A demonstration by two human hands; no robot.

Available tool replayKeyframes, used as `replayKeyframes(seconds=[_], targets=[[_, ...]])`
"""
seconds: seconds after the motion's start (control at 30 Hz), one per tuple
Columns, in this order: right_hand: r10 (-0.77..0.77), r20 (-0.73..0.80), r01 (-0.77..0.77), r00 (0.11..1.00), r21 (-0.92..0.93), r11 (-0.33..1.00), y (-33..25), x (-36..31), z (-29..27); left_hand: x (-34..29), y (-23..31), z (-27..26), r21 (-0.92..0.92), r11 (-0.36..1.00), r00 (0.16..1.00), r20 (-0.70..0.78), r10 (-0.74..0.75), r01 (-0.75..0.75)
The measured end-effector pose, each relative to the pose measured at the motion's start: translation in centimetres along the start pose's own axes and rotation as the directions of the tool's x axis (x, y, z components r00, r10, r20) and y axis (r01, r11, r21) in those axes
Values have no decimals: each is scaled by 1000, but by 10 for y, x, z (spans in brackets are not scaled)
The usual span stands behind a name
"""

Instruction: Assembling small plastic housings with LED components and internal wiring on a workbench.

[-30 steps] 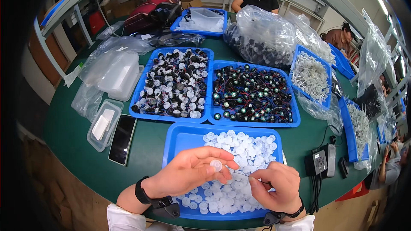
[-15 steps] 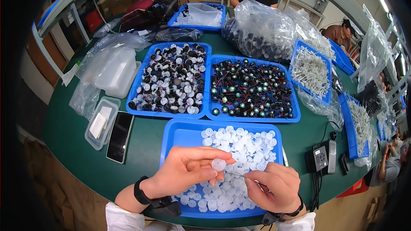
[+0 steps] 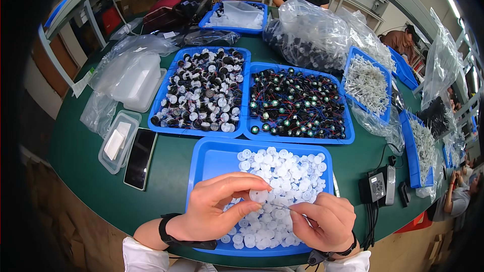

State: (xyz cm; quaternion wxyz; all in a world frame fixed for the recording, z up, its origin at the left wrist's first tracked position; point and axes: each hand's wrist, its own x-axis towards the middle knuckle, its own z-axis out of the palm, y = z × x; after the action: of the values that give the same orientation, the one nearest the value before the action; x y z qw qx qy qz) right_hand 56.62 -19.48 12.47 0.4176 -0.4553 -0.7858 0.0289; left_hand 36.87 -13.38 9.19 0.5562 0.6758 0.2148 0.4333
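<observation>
Between its thumb and fingers my left hand pinches a round translucent white plastic disc. To the right of it, my right hand is closed on a thin dark rod, whose end reaches toward the disc. Whether the rod touches the disc I cannot tell. Both hands are held above a blue tray piled with loose white plastic discs of the same kind. Part of that pile lies hidden behind my hands.
Beyond stand blue trays of black-and-white round parts and black wired parts. A phone and clear plastic box lie left; a black power adapter with cables sits right. Bagged parts and two people are farther back.
The fingers of my left hand have shifted around the disc, and it has turned slightly. My right hand stays nearly in place with the rod.
</observation>
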Motion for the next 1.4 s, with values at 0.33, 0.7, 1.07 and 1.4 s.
replayKeyframes(seconds=[0.33, 0.7, 1.07, 1.4], targets=[[-68, -32, 68, 997, -7, 998, 1, -2, 1, 7, -2, -5, -607, 685, 910, 182, -373, 402], [-299, -75, 279, 951, -205, 938, 3, -6, 7, 2, 0, -1, -713, 492, 858, 324, -400, 499], [-371, -49, 342, 927, -291, 893, 4, -8, 11, -2, -5, 4, -797, 377, 866, 338, -369, 472], [-385, -16, 362, 923, -308, 880, 3, -6, 11, -2, -4, 4, -786, 397, 864, 326, -383, 473]])
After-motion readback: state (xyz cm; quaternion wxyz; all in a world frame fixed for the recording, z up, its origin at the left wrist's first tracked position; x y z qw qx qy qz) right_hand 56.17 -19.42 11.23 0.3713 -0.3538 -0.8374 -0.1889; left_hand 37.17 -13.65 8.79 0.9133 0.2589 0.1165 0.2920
